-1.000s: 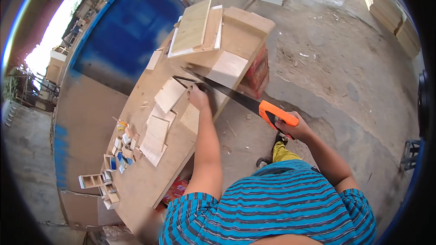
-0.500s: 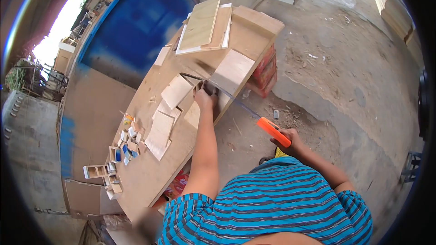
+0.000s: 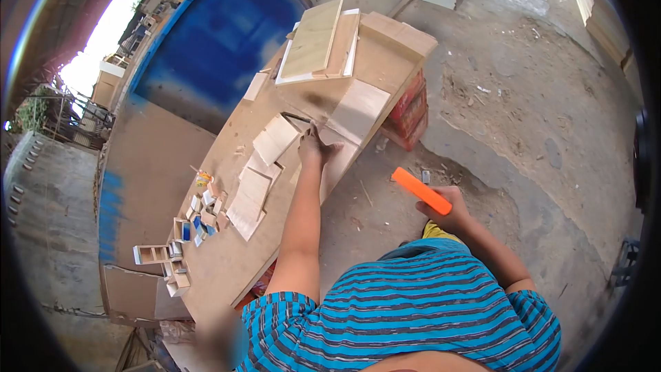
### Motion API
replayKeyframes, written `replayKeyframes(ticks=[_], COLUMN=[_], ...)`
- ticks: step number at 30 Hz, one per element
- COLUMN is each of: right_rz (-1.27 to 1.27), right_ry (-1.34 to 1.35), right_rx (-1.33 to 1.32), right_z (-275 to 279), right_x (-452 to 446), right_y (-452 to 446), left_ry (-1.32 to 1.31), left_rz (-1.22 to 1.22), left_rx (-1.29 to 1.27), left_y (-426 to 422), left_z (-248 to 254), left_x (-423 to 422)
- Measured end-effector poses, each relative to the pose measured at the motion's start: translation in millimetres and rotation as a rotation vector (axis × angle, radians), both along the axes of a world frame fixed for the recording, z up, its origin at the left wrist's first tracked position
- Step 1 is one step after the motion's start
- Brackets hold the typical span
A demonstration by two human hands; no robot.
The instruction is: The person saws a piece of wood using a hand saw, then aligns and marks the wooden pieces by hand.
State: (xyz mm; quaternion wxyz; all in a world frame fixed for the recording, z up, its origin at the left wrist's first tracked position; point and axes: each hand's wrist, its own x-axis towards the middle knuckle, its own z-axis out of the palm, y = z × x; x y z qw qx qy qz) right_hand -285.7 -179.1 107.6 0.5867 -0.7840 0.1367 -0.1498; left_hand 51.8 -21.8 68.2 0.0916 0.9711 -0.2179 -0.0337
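My right hand (image 3: 451, 210) is wrapped round the orange handle of a hand saw (image 3: 415, 189), off the near side of the table. I can hardly make out the saw's blade in the current view. My left hand (image 3: 315, 147) lies on a thin wooden board (image 3: 337, 162) at the table's edge, thumb spread to the right. Close beyond its fingertips is a thin dark strip (image 3: 296, 118), whose kind is unclear. Another pale board (image 3: 358, 110) lies just past the hand, and a cut wood piece (image 3: 275, 138) sits to its left.
The long wooden table (image 3: 213, 269) bears stacked panels (image 3: 313, 38) at its far end and several small wood offcuts (image 3: 203, 213) at the left. Red crates (image 3: 410, 114) stand beneath its right side. A blue-painted panel (image 3: 220, 41) lies beyond, and debris covers the floor (image 3: 496, 145).
The blade, seen earlier reaching from the handle to the table beside my left hand, no longer shows clearly. My left hand's thumb now spreads outward, and the view has shifted slightly.
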Motion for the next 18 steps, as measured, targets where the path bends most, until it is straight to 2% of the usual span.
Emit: replayKeyframes(ticks=[1, 5, 8, 11, 14, 17, 18], right_rz=[0.017, 0.002, -0.018, -0.037, -0.074, -0.127, -0.148], right_ry=[-0.033, -0.228, -0.331, -0.341, -0.289, -0.238, -0.228], right_rx=[0.019, 0.031, 0.026, 0.008, -0.035, -0.061, -0.054], right_z=[3.0, 23.2, 35.7, 32.9, 25.5, 19.5, 17.8], right_x=[-1.5, -5.8, -4.9, -10.6, -23.0, -36.0, -40.3], right_y=[-0.9, -1.8, -9.1, -18.4, -27.3, -31.0, -31.3], left_ry=[0.046, 0.142, -0.030, 0.018, -0.025, 0.220, 0.368], left_rz=[-0.056, 0.043, -0.097, -0.109, -0.140, -0.177, -0.233], left_rx=[-0.068, 0.038, -0.015, 0.256, 0.211, 0.018, -0.194], left_y=[1.0, -2.8, -1.7, -16.7, -10.1, 2.4, 9.9], left_z=[3.7, 7.6, -15.5, 28.0, 18.5, 23.0, 23.3], left_x=[-0.6, -3.4, -13.5, -59.1, -58.8, -44.1, -37.0])
